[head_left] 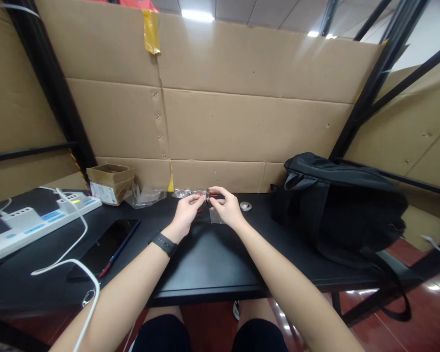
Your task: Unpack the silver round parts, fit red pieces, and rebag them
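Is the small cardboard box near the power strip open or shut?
Open: the cardboard box shows its hollow inside through the top.

Black backpack [337, 210] at right; white power strip [40, 222] at left; small pieces [185, 193] near centre seemingly clear and red.

Past the watch band [164, 243], my left hand [186, 213] pinches thumb to fingers; farther right of the band, my right hand [225, 208] curves its fingers inward.
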Motion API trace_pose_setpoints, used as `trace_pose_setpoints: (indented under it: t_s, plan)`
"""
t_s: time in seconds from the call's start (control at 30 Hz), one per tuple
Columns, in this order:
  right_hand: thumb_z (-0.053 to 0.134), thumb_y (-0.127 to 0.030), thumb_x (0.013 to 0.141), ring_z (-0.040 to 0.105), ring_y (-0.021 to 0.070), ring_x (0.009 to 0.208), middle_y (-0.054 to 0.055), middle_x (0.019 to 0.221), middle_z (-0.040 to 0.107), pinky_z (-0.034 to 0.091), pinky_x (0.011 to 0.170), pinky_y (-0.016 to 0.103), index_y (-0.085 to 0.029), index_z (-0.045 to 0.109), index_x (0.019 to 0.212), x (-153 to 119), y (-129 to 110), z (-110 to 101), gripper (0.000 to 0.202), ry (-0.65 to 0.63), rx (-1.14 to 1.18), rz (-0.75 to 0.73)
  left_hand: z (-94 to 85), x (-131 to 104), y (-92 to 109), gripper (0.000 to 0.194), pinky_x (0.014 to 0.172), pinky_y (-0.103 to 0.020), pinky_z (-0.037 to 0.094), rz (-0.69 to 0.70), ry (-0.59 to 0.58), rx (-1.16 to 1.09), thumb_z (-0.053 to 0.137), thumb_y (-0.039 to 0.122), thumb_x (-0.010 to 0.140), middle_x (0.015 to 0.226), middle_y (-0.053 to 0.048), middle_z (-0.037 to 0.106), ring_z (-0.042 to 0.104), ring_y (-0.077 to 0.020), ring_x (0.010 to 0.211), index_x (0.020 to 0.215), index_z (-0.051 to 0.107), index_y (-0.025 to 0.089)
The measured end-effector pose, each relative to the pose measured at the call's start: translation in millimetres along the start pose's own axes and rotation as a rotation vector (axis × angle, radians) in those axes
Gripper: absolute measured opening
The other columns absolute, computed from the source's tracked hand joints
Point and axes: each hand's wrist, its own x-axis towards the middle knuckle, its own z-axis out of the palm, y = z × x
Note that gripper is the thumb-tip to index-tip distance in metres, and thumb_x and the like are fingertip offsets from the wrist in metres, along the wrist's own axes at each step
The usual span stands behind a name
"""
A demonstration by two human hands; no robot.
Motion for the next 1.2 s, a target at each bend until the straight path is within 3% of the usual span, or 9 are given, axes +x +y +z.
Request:
trace_pose_setpoints:
  t_s: [0.17, 0.3, 0.5, 0.63, 0.77, 0.93, 1.07, 1.2]
  plan:
    - [0.075, -0.033, 0.075, 0.073, 0.0181, 0.092, 0.007, 0.133, 0.06, 0.064, 0.082, 0.03, -0.023, 0.068, 0.118, 0.5, -0.6, -9.6, 0.044, -0.103, 0.045, -0.013, -2.0, 0.7, -0.8, 0.043, 0.089, -0.033, 0.049, 0.001, 0.006, 0.036, 0.082, 0.051, 0.067, 0.098, -0.01, 0.076, 0.069, -0.0221, 0.094, 0.088, 0.075, 0.014]
    - [0.084, -0.028, 0.065, 0.074, 0.0218, 0.095, 0.007, 0.13, 0.063, 0.063, 0.085, 0.034, -0.023, 0.064, 0.123, 0.6, 2.8, -12.9, 0.062, -0.16, 0.049, 0.021, -1.7, 0.2, -1.1, 0.046, 0.086, -0.034, 0.051, -0.027, -0.003, 0.041, 0.082, 0.052, 0.065, 0.098, -0.01, 0.076, 0.069, -0.023, 0.093, 0.089, 0.075, 0.014]
    - [0.082, -0.027, 0.069, 0.073, 0.0174, 0.088, 0.005, 0.123, 0.068, 0.061, 0.085, 0.032, -0.025, 0.065, 0.12, 2.2, 5.6, -14.9, 0.053, -0.136, -0.08, -0.036, -1.7, -0.6, 1.7, 0.043, 0.09, -0.035, 0.05, -0.006, -0.029, 0.122, 0.079, 0.052, 0.069, 0.101, -0.01, 0.076, 0.068, -0.0248, 0.099, 0.092, 0.074, 0.015]
    - [0.08, -0.026, 0.07, 0.072, 0.0155, 0.086, 0.006, 0.122, 0.068, 0.06, 0.083, 0.029, -0.023, 0.065, 0.12, 5.8, 4.6, -24.7, 0.052, -0.118, -0.127, -0.05, -1.1, -1.3, 3.4, 0.034, 0.096, -0.036, 0.048, 0.015, -0.157, 0.282, 0.064, 0.045, 0.083, 0.107, -0.01, 0.076, 0.067, -0.0256, 0.106, 0.098, 0.074, 0.016]
    - [0.081, -0.024, 0.069, 0.07, 0.013, 0.076, 0.004, 0.114, 0.071, 0.057, 0.075, 0.026, -0.023, 0.066, 0.117, 9.4, 2.4, -47.6, 0.05, -0.143, -0.332, -0.021, 3.3, -10.3, 0.5, 0.028, 0.099, -0.038, 0.047, 0.097, -0.375, 0.708, 0.059, 0.033, 0.085, 0.111, -0.009, 0.074, 0.066, -0.0262, 0.107, 0.104, 0.074, 0.02]
    - [0.082, -0.021, 0.064, 0.066, 0.0136, 0.077, 0.001, 0.095, 0.073, 0.051, 0.073, 0.022, -0.022, 0.072, 0.106, 10.9, 0.9, -79.7, 0.044, -0.267, -0.638, 0.03, 11.3, -34.0, 0.3, 0.042, 0.105, -0.053, 0.037, 0.308, -0.645, 1.126, 0.053, 0.044, 0.091, 0.135, -0.006, 0.061, 0.054, -0.0314, 0.124, 0.132, 0.061, 0.036]
    - [0.085, -0.023, 0.059, 0.065, 0.0149, 0.073, 0.0, 0.083, 0.073, 0.048, 0.068, 0.022, -0.021, 0.075, 0.097, 10.5, 2.9, -95.2, 0.04, -0.386, -0.794, 0.134, 13.3, -43.5, 1.5, 0.043, 0.107, -0.064, 0.025, 0.342, -0.656, 1.293, 0.043, 0.054, 0.096, 0.141, -0.007, 0.055, 0.041, -0.0363, 0.134, 0.136, 0.056, 0.044]
    - [0.087, -0.026, 0.056, 0.066, 0.0163, 0.073, 0.001, 0.083, 0.074, 0.047, 0.066, 0.023, -0.021, 0.076, 0.089, 10.5, 7.0, -99.6, 0.036, -0.389, -0.891, 0.218, 15.8, -42.1, 0.4, 0.045, 0.109, -0.056, 0.027, 0.408, -0.64, 1.332, 0.042, 0.055, 0.096, 0.139, -0.011, 0.056, 0.038, -0.0352, 0.136, 0.126, 0.064, 0.03]
